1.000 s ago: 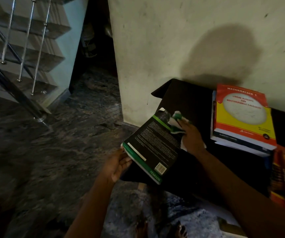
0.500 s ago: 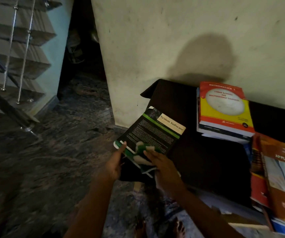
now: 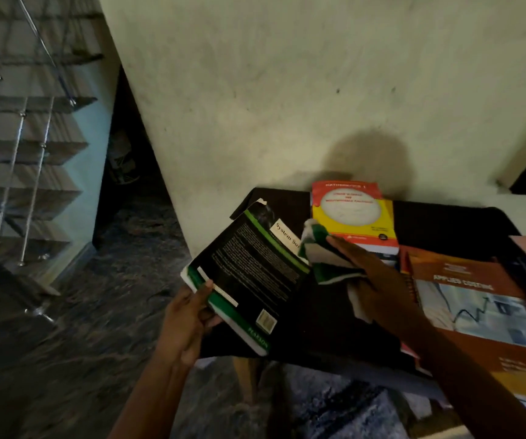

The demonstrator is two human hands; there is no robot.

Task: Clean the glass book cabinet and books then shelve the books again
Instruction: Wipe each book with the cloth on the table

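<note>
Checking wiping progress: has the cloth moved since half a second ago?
Yes. The green-and-white cloth under the right hand swept from the black book's near end, up and right, to beside the yellow maths book.

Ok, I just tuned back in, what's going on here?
A person is wiping down a book. The left hand holds the black-and-green System Software book by its lower corner, tilted over the edge of the dark table. The right hand lies with straight fingers on a green-and-white cloth at the book's right edge. A red-and-yellow Mathematics book tops a stack by the wall, and an Applied Costing book tops another pile. No cabinet is in view.
</note>
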